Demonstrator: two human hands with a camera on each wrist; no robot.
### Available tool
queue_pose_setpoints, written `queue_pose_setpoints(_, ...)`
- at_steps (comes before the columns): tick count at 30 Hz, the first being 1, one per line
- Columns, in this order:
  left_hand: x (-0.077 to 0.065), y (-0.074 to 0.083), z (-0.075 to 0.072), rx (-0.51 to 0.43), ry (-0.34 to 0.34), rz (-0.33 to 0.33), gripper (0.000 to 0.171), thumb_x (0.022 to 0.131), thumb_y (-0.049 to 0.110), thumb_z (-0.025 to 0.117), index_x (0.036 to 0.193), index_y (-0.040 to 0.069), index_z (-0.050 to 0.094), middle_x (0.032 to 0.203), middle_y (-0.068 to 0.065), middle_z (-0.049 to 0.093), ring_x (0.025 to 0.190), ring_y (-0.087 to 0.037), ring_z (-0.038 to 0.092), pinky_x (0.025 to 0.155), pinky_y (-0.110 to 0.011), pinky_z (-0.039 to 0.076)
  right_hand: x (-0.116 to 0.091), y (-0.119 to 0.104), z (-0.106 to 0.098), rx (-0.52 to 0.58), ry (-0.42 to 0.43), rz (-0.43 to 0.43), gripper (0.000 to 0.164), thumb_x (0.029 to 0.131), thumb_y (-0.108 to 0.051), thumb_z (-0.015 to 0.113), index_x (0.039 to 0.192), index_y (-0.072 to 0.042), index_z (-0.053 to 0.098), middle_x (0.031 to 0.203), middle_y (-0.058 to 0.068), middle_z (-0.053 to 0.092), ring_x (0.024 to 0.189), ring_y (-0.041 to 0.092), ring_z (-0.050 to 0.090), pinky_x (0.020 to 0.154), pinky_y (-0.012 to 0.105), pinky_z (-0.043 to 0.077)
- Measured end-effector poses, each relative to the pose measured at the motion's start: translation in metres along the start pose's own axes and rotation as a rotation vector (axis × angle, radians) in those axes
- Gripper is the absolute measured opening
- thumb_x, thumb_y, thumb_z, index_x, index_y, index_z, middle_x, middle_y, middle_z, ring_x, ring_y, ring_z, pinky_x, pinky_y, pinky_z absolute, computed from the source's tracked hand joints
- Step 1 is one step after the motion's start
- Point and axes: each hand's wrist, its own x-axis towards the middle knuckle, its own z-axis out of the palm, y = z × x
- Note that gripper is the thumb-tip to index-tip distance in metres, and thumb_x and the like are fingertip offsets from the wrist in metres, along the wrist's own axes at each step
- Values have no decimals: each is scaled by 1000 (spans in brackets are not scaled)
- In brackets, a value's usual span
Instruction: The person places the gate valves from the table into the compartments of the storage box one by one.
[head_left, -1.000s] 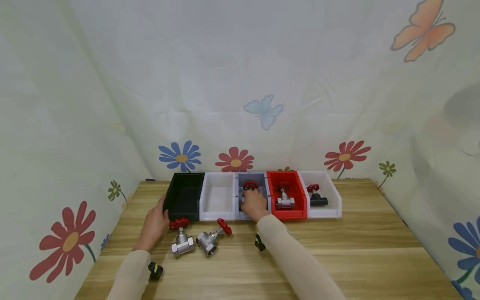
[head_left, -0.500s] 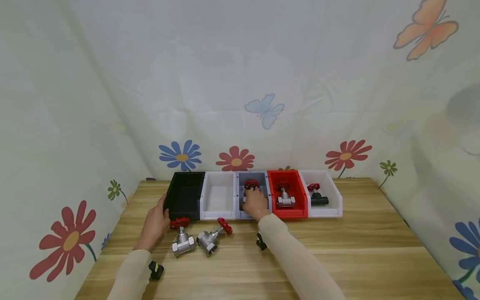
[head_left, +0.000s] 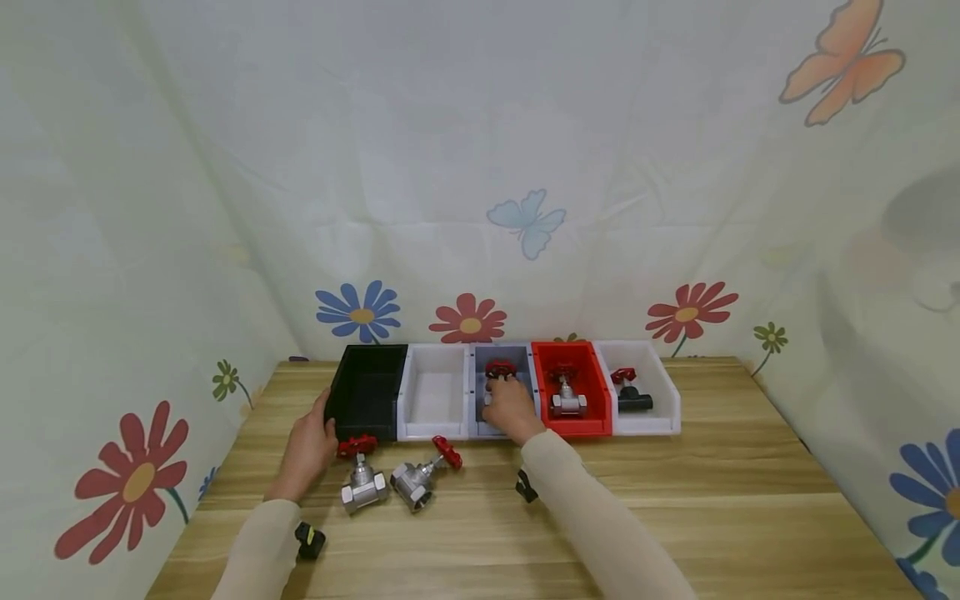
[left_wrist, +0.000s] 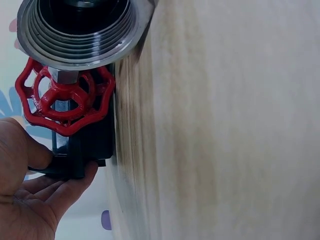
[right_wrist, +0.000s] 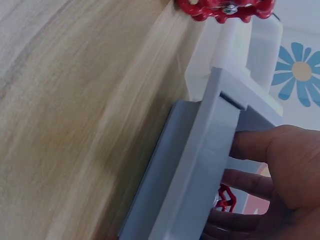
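Note:
My left hand grips the left wall of the black bin; in the left wrist view the thumb and fingers lie on either side of that dark wall. My right hand reaches into the grey bin and holds a valve with a red handwheel; the front wall and the fingers hide its body. On the table before the black bin stands a steel valve with a red handwheel. Beside it another steel valve lies tilted, its handwheel towards the right.
A white bin sits between the black and grey ones. Right of the grey bin, a red bin holds a steel valve. The rightmost white bin holds a black valve with a red handwheel. A printed curtain hangs behind.
The view shifts slightly. Both hands keep nearly the same places, the left at the black bin and the right in the grey bin.

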Motion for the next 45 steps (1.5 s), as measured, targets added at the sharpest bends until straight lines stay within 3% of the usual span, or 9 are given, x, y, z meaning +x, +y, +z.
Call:
queue_pose_setpoints(12, -1, 1, -1, -7, -10, -5, 56, 97, 1, 48, 149, -6, 30, 120, -40, 59, 105, -53, 61, 93, -61, 47, -7, -3, -9, 16, 41, -12, 44, 85, -22, 71, 126, -8, 66, 121, 13, 66, 110, 31, 62, 95, 46, 52)
queue_pose_setpoints(25, -2, 2, -2, -5, -11, -2, 56, 96, 2, 48, 149, -7, 30, 119, -40, 60, 105, -53, 61, 93, -62, 47, -18, 2, -41, 124, 177, -53, 36, 85, -20, 73, 118, -6, 70, 117, 15, 65, 105, 32, 62, 94, 46, 53)
queue_pose_setpoints(30, -2, 3, -2, 4, -10, -1, 56, 97, 2, 48, 149, -7, 30, 118, -40, 60, 104, -53, 61, 93, -62, 47, -20, 9, -50, 149, 196, -45, 38, 86, -21, 73, 121, -7, 68, 124, 15, 63, 110, 32, 60, 99, 48, 51)
queue_pose_setpoints(38, 0, 1, -1, -2, -4, 4, 55, 96, 3, 48, 148, -6, 32, 117, -40, 61, 103, -52, 62, 92, -61, 48, -24, 25, -63, 87, 189, -53, 40, 87, -24, 71, 126, -15, 66, 138, 11, 56, 122, 31, 56, 101, 49, 50)
queue_pose_setpoints(45, 2, -2, -1, -1, -3, 10, 56, 95, 5, 49, 148, -5, 35, 110, -39, 64, 98, -52, 63, 88, -62, 49, -27, 47, -74, 70, 217, -80, 41, 88, -25, 69, 127, -15, 65, 137, 11, 55, 120, 32, 56, 98, 50, 51)
